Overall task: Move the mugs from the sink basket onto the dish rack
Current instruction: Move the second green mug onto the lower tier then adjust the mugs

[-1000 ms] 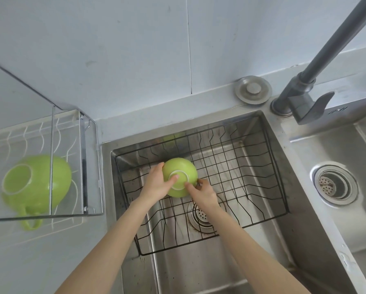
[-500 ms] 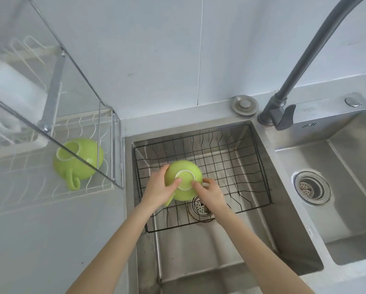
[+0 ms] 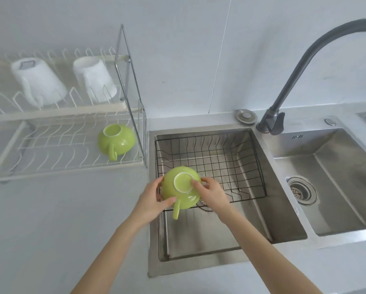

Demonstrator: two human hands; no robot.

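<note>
Hands, left (image 3: 149, 201) and right (image 3: 211, 193), clasped the last green mug (image 3: 181, 187) above the sink basket (image 3: 252, 166); three mugs already sat on the dish rack (image 3: 67, 164).

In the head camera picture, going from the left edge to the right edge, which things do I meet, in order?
White mug with handle → second white mug → green mug on the dish rack → green mug held in both hands → round sink cap → faucet → right sink drain.

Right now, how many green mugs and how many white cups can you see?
Green mugs: 2, one held upside down by both hands, one on the dish rack's lower shelf
White cups: 2, upside down on the upper shelf
Total: 4
</note>
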